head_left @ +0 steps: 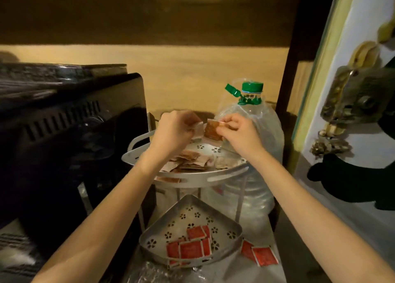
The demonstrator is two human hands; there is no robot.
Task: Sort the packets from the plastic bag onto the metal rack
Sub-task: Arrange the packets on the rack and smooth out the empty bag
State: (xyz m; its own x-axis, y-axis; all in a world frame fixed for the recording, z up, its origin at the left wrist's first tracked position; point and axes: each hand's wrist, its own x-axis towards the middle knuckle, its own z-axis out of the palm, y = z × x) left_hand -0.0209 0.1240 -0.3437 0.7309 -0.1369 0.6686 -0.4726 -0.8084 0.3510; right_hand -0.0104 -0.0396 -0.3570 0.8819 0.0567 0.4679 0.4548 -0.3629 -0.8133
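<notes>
A metal corner rack [224,172] with two perforated tiers stands in the middle. Its upper tier holds a pile of brownish packets [188,159]. Red packets [191,245] lie on the lower tier [162,225], and two more red packets [259,254] lie on the surface to its right. My left hand [171,131] and my right hand [237,131] are raised over the upper tier. The left hand pinches a pale packet [197,125]; the right hand pinches an orange-brown packet [211,128]. Crinkled clear plastic [162,275] shows at the bottom edge.
A large clear water bottle [256,145] with a green cap [252,87] stands right behind the rack. A black appliance [70,137] fills the left side. A door with a brass lock plate [354,94] is on the right.
</notes>
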